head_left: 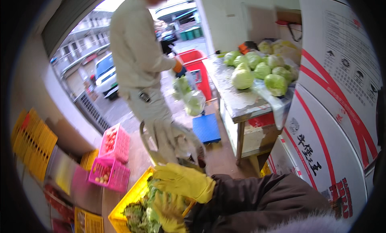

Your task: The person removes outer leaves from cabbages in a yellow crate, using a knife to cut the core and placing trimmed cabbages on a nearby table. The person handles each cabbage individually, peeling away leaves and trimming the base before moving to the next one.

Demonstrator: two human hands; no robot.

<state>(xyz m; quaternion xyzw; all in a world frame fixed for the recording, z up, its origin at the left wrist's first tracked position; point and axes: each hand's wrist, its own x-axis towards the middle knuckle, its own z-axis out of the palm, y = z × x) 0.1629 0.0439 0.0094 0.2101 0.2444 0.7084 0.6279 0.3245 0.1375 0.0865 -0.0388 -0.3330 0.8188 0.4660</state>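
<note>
My right hand [183, 182], in a yellow glove, reaches across from the right with its fingers stretched out over a yellow crate [118, 211] of leafy greens [134, 213]. Below it, my left hand [169, 209], also gloved in yellow, is over the greens with its fingers apart. I cannot make out anything held in either hand. Pale green cabbage leaves show beside my fingers, and the gloves partly hide the crate's contents.
A standing co-worker [134, 56] holds bagged cabbages [193, 102] above a blue scale [206, 128], near a red bin [203, 80]. Cabbages [243, 78] lie on a metal table [229, 104]. White cartons [333, 96] stack at right; pink crates [106, 174] and yellow crates [34, 142] stand left.
</note>
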